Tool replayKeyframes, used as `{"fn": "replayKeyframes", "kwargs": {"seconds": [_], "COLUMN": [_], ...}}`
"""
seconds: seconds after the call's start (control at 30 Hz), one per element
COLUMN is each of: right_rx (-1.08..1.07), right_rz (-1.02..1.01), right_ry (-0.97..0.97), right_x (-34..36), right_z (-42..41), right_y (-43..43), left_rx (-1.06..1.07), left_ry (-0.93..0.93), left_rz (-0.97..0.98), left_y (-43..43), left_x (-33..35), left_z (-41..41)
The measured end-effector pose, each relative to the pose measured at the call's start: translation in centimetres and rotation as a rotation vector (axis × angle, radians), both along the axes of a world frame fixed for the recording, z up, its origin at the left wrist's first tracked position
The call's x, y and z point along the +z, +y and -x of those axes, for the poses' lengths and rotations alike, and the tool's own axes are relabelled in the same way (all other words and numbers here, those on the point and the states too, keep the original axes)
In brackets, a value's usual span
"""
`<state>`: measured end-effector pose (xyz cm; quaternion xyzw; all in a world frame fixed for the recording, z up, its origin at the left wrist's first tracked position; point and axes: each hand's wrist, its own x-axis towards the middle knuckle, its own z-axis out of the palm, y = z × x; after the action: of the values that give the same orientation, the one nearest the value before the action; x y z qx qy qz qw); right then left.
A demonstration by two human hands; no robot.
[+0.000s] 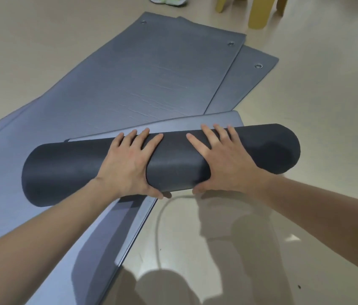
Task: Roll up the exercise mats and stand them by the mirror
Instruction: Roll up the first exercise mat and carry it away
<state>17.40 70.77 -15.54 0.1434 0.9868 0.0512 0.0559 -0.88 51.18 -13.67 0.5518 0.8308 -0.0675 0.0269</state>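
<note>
A dark grey rolled mat (173, 164) lies crosswise in the middle of the view, a short unrolled tail (217, 119) of it still flat on the floor beyond. My left hand (127, 166) grips the roll left of its middle, fingers over the top and thumb underneath. My right hand (224, 161) grips it the same way just right of the middle. Beyond the roll, two flat grey mats (143, 80) with metal eyelets lie overlapped, the lower one (252, 80) showing at the right. Another flat mat (8, 172) spreads under the roll at the left. No mirror is in view.
The beige glossy floor (316, 106) surrounds the mats. Yellow furniture legs (259, 12) stand at the top right. A pale shoe-like object (169, 0) lies at the top edge. A thin light cord (158, 227) curves over the floor below the roll.
</note>
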Motion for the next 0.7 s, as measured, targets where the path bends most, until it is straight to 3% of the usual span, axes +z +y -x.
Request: {"fn": "replayKeyframes", "kwargs": {"seconds": [0.43,0.63,0.7], "right_rx": [0.038,0.031,0.014], "right_rz": [0.15,0.528,0.682], "right_ry": [-0.061,-0.264,-0.384], "right_x": [3.9,5.4,5.3], "right_z": [1.9,-2.3,-3.3], "right_y": [1.5,-1.5,-2.4], "left_rx": [0.05,0.091,0.13], "left_ry": [-0.188,-0.47,-0.657], "left_rz": [0.026,0.305,0.393], "left_y": [1.8,-1.6,-2.8], "left_x": [3.1,4.5,4.1], "left_z": [0.7,-3.1,-4.2]}}
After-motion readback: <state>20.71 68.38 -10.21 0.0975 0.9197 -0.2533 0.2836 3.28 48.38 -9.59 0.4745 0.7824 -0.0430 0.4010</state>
